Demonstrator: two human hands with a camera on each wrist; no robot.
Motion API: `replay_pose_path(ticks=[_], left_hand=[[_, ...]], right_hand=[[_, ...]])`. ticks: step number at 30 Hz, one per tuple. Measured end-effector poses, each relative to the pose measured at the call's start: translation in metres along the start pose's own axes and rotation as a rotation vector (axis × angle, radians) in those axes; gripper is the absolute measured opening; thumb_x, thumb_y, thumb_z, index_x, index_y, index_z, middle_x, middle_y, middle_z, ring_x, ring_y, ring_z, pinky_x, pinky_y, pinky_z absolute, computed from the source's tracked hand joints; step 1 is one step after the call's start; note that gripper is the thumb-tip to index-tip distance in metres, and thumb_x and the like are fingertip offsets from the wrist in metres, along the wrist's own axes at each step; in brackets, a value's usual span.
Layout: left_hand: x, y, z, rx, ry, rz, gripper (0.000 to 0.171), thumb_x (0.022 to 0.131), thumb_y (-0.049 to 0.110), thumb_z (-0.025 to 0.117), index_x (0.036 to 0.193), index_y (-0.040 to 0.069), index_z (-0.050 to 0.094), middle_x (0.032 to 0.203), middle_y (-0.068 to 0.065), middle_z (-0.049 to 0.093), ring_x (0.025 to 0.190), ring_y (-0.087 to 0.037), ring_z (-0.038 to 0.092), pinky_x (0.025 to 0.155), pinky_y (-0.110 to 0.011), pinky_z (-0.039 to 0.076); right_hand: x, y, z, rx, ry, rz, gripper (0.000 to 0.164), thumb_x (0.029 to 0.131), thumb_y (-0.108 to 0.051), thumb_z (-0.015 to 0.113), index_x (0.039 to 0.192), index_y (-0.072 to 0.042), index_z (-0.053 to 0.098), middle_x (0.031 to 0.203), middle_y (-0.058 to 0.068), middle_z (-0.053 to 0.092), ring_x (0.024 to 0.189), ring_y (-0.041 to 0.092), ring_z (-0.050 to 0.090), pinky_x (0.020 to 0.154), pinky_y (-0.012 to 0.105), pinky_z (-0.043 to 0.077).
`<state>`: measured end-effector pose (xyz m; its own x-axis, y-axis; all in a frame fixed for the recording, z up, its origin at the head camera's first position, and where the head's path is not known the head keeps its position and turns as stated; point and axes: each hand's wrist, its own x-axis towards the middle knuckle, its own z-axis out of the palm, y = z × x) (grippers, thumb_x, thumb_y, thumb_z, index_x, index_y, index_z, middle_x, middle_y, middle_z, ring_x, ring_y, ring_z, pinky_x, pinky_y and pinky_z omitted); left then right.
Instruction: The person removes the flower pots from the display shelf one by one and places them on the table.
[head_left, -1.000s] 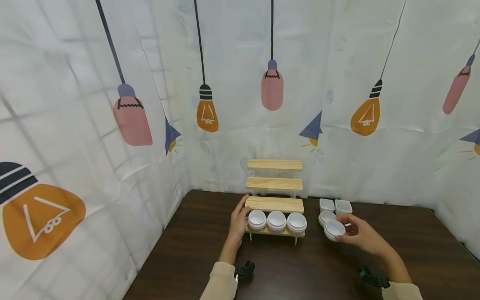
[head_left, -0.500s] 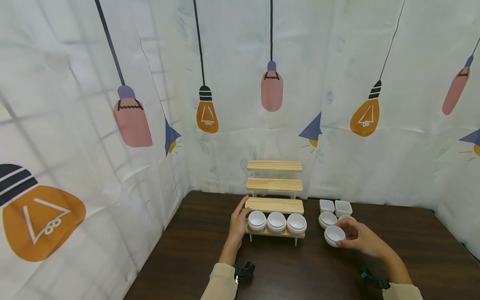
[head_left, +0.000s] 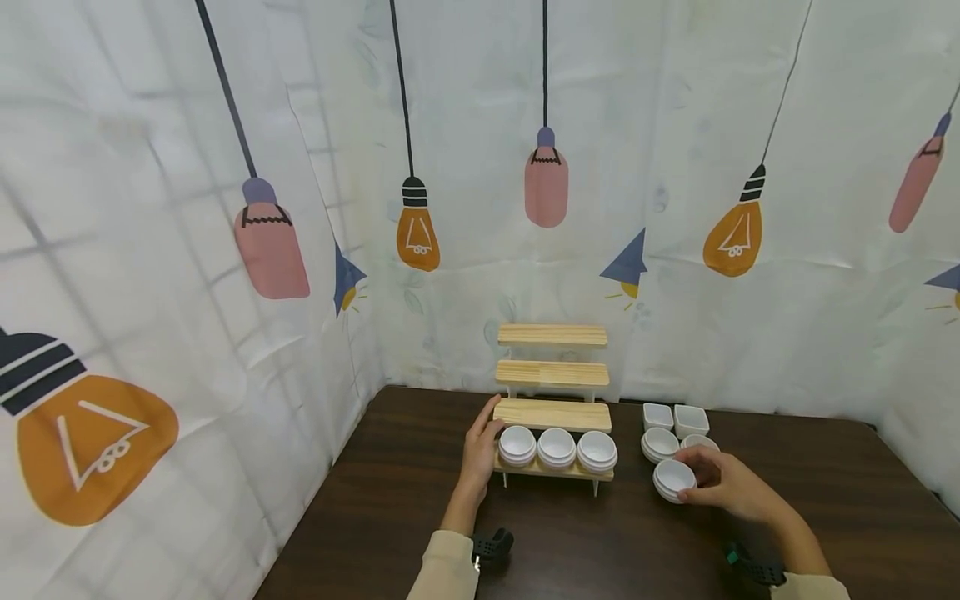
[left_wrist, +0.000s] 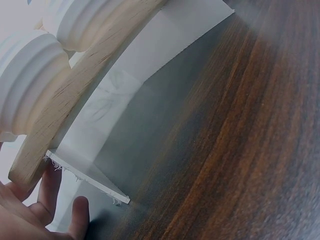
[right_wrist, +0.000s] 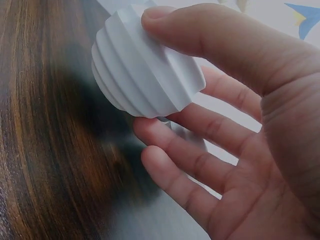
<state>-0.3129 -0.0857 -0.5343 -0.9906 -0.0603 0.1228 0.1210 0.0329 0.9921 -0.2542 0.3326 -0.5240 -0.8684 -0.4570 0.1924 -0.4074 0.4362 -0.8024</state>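
My right hand pinches a small white ribbed bowl between thumb and fingers. Up close in the right wrist view, the thumb lies along the upper side of this bowl and fingertips meet it below. Whether its base touches the table cannot be told. At the left end of a wooden tiered stand, my left hand grips the board by its edge. Its fingers curl under the board beside a white leg. Three matching bowls stand in a row on the lowest tier.
Right of the stand are two more round bowls, one partly behind my right hand. Two square white dishes stand at the back, near the patterned curtain. All rest on the dark wooden table. The stand's upper tiers hold nothing.
My right hand has drawn its bowl toward the front of the table, away from the other bowls. A round bowl behind it has come into sight. The left hand keeps its hold on the stand.
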Motion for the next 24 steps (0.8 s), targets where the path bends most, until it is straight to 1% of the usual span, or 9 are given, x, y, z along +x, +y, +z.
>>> replay_pose_path(ticks=[1,2,5,9,12,15,16,20,24], left_hand=[[-0.0004,0.0002,0.0002,0.005,0.002,-0.001,0.045,0.105,0.028,0.052,0.149,0.036,0.053,0.158,-0.003,0.048,0.141,-0.028,0.046,0.116,-0.056,0.036],[-0.0006,-0.0001,0.0001,0.008,0.003,0.000,0.045,0.105,0.028,0.052,0.149,0.036,0.053,0.154,-0.006,0.053,0.133,-0.029,0.051,0.113,-0.054,0.038],[-0.0002,-0.0001,-0.0002,0.008,0.008,-0.011,0.045,0.104,0.028,0.053,0.148,0.039,0.053,0.151,-0.005,0.055,0.114,-0.027,0.053,0.106,-0.047,0.039],[0.0008,-0.0005,-0.0008,0.012,0.004,-0.012,0.045,0.104,0.030,0.053,0.148,0.040,0.053,0.151,-0.004,0.055,0.111,-0.029,0.054,0.106,-0.048,0.039],[0.0008,-0.0002,-0.0011,0.018,0.006,-0.002,0.046,0.105,0.029,0.052,0.150,0.036,0.052,0.153,-0.005,0.054,0.130,-0.029,0.052,0.114,-0.054,0.037],[0.0011,-0.0006,-0.0011,0.006,0.013,0.003,0.046,0.105,0.028,0.052,0.150,0.034,0.052,0.151,-0.007,0.056,0.137,-0.033,0.050,0.116,-0.058,0.034],[0.0015,-0.0005,-0.0008,0.005,0.017,0.003,0.046,0.105,0.028,0.052,0.150,0.033,0.052,0.155,-0.005,0.052,0.145,-0.030,0.044,0.118,-0.059,0.033],[0.0011,0.0007,0.0009,0.002,0.022,-0.005,0.047,0.105,0.026,0.051,0.151,0.032,0.052,0.153,-0.007,0.054,0.138,-0.029,0.048,0.116,-0.058,0.034],[0.0004,0.0020,0.0019,0.005,0.018,-0.004,0.048,0.104,0.025,0.051,0.152,0.031,0.051,0.156,-0.005,0.051,0.132,-0.028,0.049,0.113,-0.055,0.036]], right_hand=[[-0.0006,0.0003,0.0003,-0.001,-0.001,0.003,0.047,0.089,-0.009,0.078,0.129,0.006,0.057,0.106,0.009,0.068,0.086,0.003,0.066,0.069,0.024,0.054],[-0.0009,0.0004,0.0006,-0.001,-0.003,0.003,0.047,0.089,-0.010,0.077,0.129,0.005,0.057,0.106,0.009,0.068,0.086,0.003,0.066,0.070,0.025,0.054],[-0.0007,0.0004,0.0010,0.006,-0.003,0.006,0.046,0.090,-0.010,0.077,0.130,0.004,0.058,0.107,0.008,0.067,0.087,0.004,0.067,0.070,0.026,0.055],[-0.0011,-0.0003,0.0000,-0.002,0.001,0.016,0.047,0.090,-0.011,0.077,0.131,0.002,0.058,0.112,0.008,0.065,0.082,0.006,0.066,0.066,0.027,0.054],[-0.0015,-0.0003,-0.0008,0.002,0.000,0.013,0.048,0.090,-0.011,0.077,0.131,0.002,0.058,0.118,0.009,0.064,0.080,0.007,0.066,0.065,0.027,0.054],[-0.0013,0.0002,-0.0012,0.016,-0.006,0.002,0.048,0.090,-0.010,0.077,0.132,0.003,0.058,0.120,0.007,0.064,0.082,0.007,0.067,0.067,0.027,0.056],[-0.0013,0.0005,-0.0013,0.019,-0.007,0.001,0.048,0.090,-0.009,0.077,0.132,0.003,0.058,0.120,0.005,0.065,0.082,0.007,0.068,0.067,0.027,0.056],[-0.0014,0.0015,-0.0013,0.015,-0.015,0.004,0.047,0.090,-0.010,0.077,0.131,0.003,0.058,0.119,0.001,0.065,0.084,0.006,0.068,0.069,0.027,0.056],[-0.0005,0.0008,0.0003,-0.009,-0.012,0.034,0.047,0.089,-0.013,0.078,0.130,0.001,0.059,0.122,0.013,0.064,0.084,0.004,0.068,0.069,0.026,0.056]])
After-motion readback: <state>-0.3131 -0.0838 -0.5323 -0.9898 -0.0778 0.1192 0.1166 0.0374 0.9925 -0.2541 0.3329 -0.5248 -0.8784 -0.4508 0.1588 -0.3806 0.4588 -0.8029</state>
